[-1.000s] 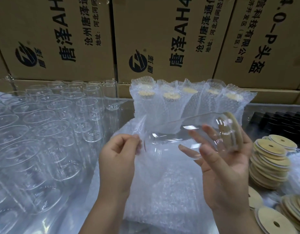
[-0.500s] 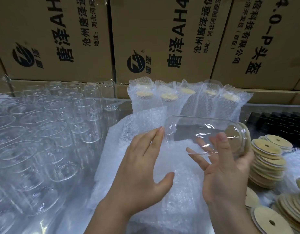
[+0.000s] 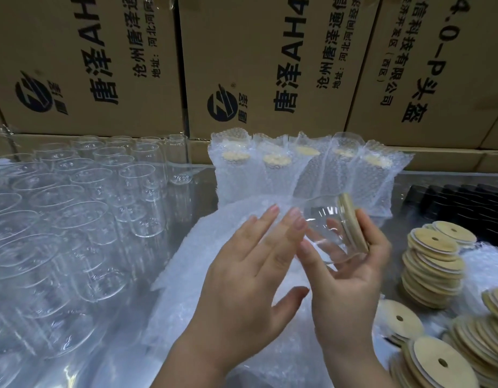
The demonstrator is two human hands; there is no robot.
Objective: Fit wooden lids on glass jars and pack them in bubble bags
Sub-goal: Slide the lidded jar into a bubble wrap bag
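Change noted: the left hand [image 3: 242, 278], which a second ago pinched the mouth of the bubble bag [image 3: 214, 236], has let go. It now lies open, fingers straight and spread, against the bag just beside the jar [image 3: 326, 233]. The jar lies on its side above the middle of the desk [image 3: 403, 189] and has come down and leftward. Less glass shows than before, so its base end seems to have entered the bag; the film hides how far. The right hand [image 3: 346, 289] grips the jar, fingers curled round the end that carries the lid [image 3: 351, 222]. Reading: lid fitted, bagging under way, not finished.

Counts, left to right.
- Bare jars [image 3: 74, 214] standing on the left side of the desk: well over twenty; the rows overlap, so no exact number.
- Cardboard boxes [image 3: 256, 65] behind the far edge: three in view.
- Bagged jars [image 3: 306, 175] along the far edge: five, lids showing through.
- Jar in hand: one, with one lid.
- Loose lids [image 3: 432, 264] by the right edge: one tall stack, a heap at the near right corner, a few lying flat between them; too many to count.
- Dark items [image 3: 460, 203] at the far right: cannot identify.
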